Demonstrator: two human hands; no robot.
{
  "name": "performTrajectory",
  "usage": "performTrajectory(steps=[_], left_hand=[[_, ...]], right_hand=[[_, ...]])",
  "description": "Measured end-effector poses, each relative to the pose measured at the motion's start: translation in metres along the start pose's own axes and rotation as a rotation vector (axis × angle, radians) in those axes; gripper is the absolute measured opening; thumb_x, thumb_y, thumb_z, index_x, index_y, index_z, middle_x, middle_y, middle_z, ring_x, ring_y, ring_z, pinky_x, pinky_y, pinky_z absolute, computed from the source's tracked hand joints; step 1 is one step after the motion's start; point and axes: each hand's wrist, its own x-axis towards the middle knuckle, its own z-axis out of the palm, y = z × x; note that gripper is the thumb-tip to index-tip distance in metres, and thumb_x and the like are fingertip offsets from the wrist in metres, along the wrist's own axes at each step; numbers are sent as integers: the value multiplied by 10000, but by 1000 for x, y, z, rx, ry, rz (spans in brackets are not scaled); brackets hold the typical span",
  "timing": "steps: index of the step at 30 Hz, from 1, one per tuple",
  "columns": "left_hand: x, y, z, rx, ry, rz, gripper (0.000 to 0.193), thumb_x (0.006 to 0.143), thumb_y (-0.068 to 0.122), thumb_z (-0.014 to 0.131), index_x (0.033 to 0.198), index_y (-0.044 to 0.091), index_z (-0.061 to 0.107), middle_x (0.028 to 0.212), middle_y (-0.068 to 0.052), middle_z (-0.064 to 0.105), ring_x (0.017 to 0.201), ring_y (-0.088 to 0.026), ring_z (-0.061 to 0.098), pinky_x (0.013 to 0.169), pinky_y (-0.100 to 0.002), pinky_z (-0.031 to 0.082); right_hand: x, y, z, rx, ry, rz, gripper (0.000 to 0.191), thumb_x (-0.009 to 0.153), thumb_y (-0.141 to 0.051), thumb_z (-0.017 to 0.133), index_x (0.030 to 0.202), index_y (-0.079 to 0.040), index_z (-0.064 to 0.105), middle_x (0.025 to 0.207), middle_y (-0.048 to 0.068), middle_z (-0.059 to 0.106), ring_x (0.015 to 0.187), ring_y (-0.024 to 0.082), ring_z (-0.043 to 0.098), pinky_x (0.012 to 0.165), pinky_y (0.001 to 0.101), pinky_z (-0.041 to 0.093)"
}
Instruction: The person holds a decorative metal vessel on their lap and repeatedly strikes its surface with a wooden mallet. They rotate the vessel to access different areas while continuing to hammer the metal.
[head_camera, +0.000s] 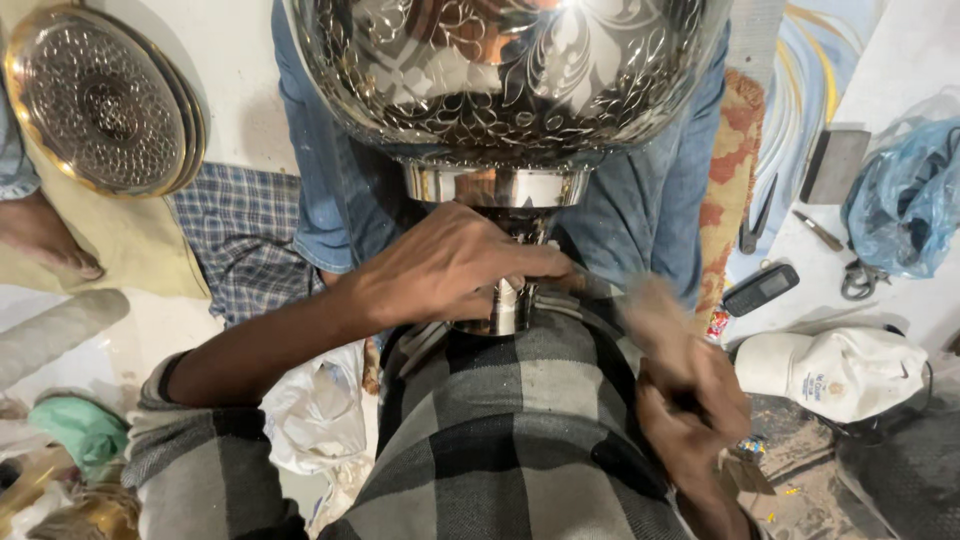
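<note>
Fingers of the left hand (450, 265) curl together over the narrow stem (512, 300) of a big engraved metal bowl (510, 75), pressing it against the lap; the stem shows just past the fingertips, under the bowl's shiny collar (497, 186). The right hand (690, 400) sits lower right, blurred, its fingers bunched as if around something small, but what they grip cannot be made out. The bowl itself fills the top of the view, well above both hands, resting between the knees. Below the hands lies a grey-and-black checked cloth (500, 430). To the right, on the floor, are a white cap (835, 372), a small phone (760, 289), scissors (860, 280) and a blue bag (905, 195). At upper left leans a patterned metal plate (95, 100), with another person's bare foot (40, 235) beside it.
</note>
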Motion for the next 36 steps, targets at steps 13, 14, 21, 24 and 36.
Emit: performTrajectory(steps=[13, 14, 21, 24, 36], left_hand=[[-7, -11, -4, -65, 18, 263, 689, 842, -127, 626, 1449, 196, 585, 568, 47, 407, 426, -89, 354, 406, -246, 381], [-6, -13, -4, -57, 13, 293, 708, 834, -146, 601, 1454, 195, 588, 566, 46, 395, 420, -87, 352, 391, -238, 373], [-7, -7, 9, -216, 401, 109, 584, 763, -100, 646, 1315, 89, 642, 1022, -114, 800, 817, -161, 786, 523, -205, 540], [-11, 15, 26, -773, 827, -5, 410, 955, -115, 614, 1355, -27, 593, 1178, -213, 725, 1054, -252, 794, 899, -365, 684], [1, 54, 72, -228, 1141, -381, 296, 909, -194, 633, 1176, -69, 665, 1102, -180, 773, 942, -205, 802, 775, -282, 658]], right_hand=[[-35, 29, 6, -142, -104, 122, 199, 902, 76, 716, 1028, -58, 641, 930, 140, 657, 798, 262, 655, 764, 370, 538], [-37, 31, 5, -326, -261, 308, 128, 913, 38, 717, 1012, -24, 665, 905, 173, 659, 776, 282, 660, 753, 379, 542], [-36, 41, 24, -137, 51, 159, 661, 717, 62, 766, 1357, 48, 601, 1172, 215, 691, 1045, 263, 680, 947, 331, 522], [-21, 35, 31, 44, 31, 455, 711, 788, 16, 813, 1454, 65, 566, 1119, 169, 713, 1010, 165, 677, 940, 298, 552], [120, -9, 17, 57, -322, -87, 650, 747, 6, 725, 1391, -12, 645, 1169, 182, 710, 913, 205, 690, 800, 253, 533]])
